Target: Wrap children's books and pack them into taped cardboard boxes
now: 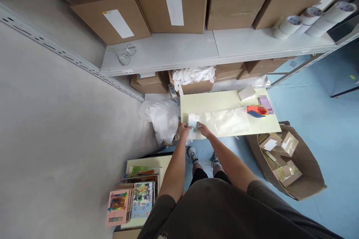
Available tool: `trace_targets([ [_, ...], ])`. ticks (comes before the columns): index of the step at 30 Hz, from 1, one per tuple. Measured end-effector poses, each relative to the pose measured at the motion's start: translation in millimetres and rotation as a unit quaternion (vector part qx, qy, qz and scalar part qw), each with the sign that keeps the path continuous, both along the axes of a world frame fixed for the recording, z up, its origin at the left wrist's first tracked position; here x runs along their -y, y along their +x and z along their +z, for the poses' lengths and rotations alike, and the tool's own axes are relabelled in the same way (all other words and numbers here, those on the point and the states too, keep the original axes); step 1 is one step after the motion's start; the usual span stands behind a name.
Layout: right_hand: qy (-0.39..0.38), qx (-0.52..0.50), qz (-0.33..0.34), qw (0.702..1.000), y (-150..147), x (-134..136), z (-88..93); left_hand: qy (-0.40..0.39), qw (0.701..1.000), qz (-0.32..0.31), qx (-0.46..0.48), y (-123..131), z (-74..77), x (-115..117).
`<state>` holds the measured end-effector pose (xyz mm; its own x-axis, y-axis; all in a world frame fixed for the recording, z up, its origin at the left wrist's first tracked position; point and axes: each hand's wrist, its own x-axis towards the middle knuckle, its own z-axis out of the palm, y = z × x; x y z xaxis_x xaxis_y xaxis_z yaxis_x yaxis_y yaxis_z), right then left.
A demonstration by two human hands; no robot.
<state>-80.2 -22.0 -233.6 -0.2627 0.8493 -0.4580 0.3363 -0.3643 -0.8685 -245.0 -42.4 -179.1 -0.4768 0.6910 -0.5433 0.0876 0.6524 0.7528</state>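
Between my hands is a small flat pale-blue-and-white item (pixel 193 120), perhaps a booklet or packet; its kind is too small to tell. My left hand (pixel 184 130) grips its lower left edge, while the fingers of my right hand (pixel 204 130) pinch its right side. It lies over the left end of a long whitish translucent sheet (pixel 228 121), which is spread along the pale yellow table (pixel 218 101). At the sheet's right end sits a red-and-blue object (pixel 255 111), partly blurred, possibly a tape dispenser. Behind it is a small white block-shaped item (pixel 246 93).
Left of the table hangs a white plastic bag (pixel 162 117). Picture books (pixel 142 198) stack at lower left. A large open carton (pixel 311 177) with several taped boxes stands right. Above, a shelf (pixel 179 49) bears cartons, glasses (pixel 126 55) and tape rolls (pixel 290 25).
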Motion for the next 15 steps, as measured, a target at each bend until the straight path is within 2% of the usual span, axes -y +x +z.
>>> trace_targets([
  [2, 0.025, 0.043, 0.037, 0.998, -6.6, -3.5, 1.0, -0.018, 0.999, -0.019, -0.032, -2.2, 6.5, 1.4],
  [4, 0.042, 0.093, 0.043, 0.994, -5.4, -6.4, 1.9, -0.042, 0.992, -0.073, -0.089, 7.0, 12.8, 0.9],
  [6, 0.051, 0.132, 0.0, 0.99, 6.6, -7.1, 1.9, -0.055, 0.974, -0.143, -0.164, 28.8, 16.3, -0.9],
  [9, 0.079, 0.153, -0.1, 0.98, 42.3, -1.7, 1.4, -0.042, 0.951, -0.192, -0.241, 76.0, 13.5, -2.6],
  [12, 0.07, 0.11, -0.165, 0.978, 81.4, 8.7, 3.0, -0.031, 0.935, -0.242, -0.258, 120.8, 3.7, -0.1],
  [15, 0.023, 0.037, -0.186, 0.981, 101.4, 15.8, 5.5, -0.02, 0.924, -0.288, -0.251, 142.5, -6.1, 3.2],
])
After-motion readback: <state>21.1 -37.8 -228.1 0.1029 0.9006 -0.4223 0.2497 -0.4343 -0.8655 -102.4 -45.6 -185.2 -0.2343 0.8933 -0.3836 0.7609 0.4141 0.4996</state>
